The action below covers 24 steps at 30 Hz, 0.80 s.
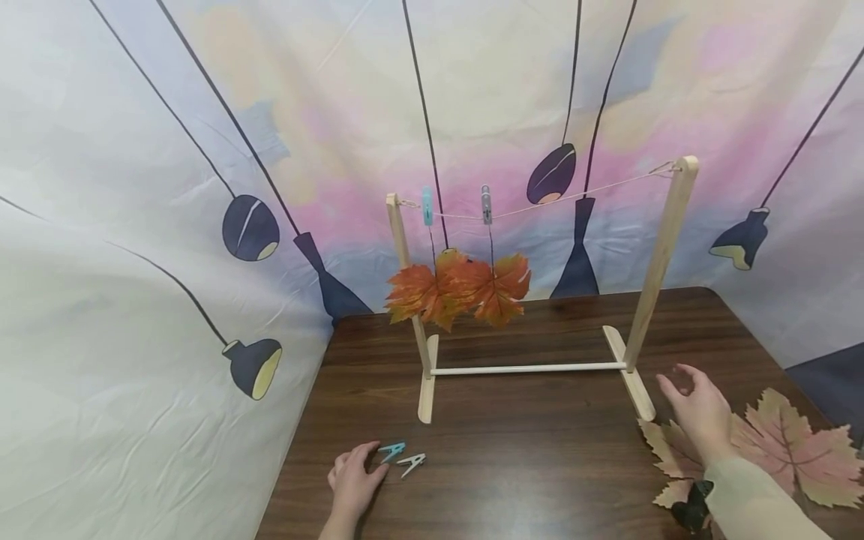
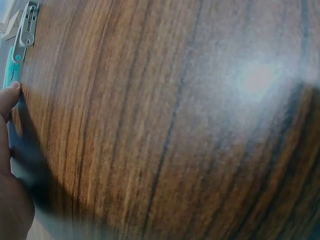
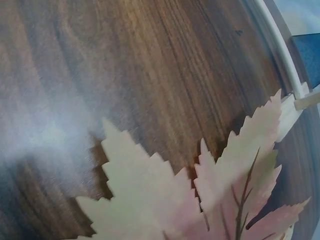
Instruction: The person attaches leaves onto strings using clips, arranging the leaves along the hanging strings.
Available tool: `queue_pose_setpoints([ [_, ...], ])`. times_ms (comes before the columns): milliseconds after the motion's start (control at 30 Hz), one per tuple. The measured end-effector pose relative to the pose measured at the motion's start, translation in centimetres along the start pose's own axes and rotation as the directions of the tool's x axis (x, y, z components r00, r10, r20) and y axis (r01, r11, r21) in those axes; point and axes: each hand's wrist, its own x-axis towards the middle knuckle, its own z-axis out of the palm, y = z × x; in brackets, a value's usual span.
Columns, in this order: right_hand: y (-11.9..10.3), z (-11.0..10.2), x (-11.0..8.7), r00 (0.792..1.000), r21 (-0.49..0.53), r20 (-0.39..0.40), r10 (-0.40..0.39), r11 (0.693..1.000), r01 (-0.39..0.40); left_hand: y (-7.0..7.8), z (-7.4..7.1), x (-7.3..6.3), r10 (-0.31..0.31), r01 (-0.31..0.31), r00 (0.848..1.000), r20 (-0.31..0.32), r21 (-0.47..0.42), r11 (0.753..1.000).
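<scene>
My left hand (image 1: pixel 354 478) rests low on the table's left, its fingertips right at the end of a blue clothespin (image 1: pixel 393 450). Beside that pin lies a grey clothespin (image 1: pixel 412 464); both also show at the left edge of the left wrist view. My right hand (image 1: pixel 702 412) hovers by the rack's right foot, fingers loosely bent with nothing between them. Under its wrist and sleeve are pale pink maple leaves (image 1: pixel 790 450), partly hidden by the arm. In the right wrist view a pink leaf (image 3: pixel 150 200) fills the lower part.
A wooden rack (image 1: pixel 658 277) with a string line stands mid-table. At the line's left, a light blue clothespin (image 1: pixel 427 206) and a grey clothespin (image 1: pixel 487 205) hold orange maple leaves (image 1: pixel 496 292). A printed cloth (image 1: pixel 472 90) hangs behind the brown table (image 1: pixel 526 442).
</scene>
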Motion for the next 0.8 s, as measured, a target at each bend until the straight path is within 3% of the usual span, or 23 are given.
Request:
queue_pose_setpoints([
  [300,1.1,-0.3,-0.7,1.0,0.006,0.003,-0.002,1.0,0.002,0.1,-0.1,0.0,0.003,-0.003,1.0,-0.002,-0.008,1.0],
  [467,1.8,-0.8,-0.9,0.999,-0.024,0.045,0.011,1.0,-0.01,0.8,0.0,0.7,0.006,-0.006,1.0,-0.002,-0.048,0.999],
  [800,3.4,-2.0,-1.4,0.995,-0.061,0.094,0.035,0.998,-0.03,2.6,-0.2,1.9,-0.111,0.113,0.994,0.025,-0.148,0.983],
])
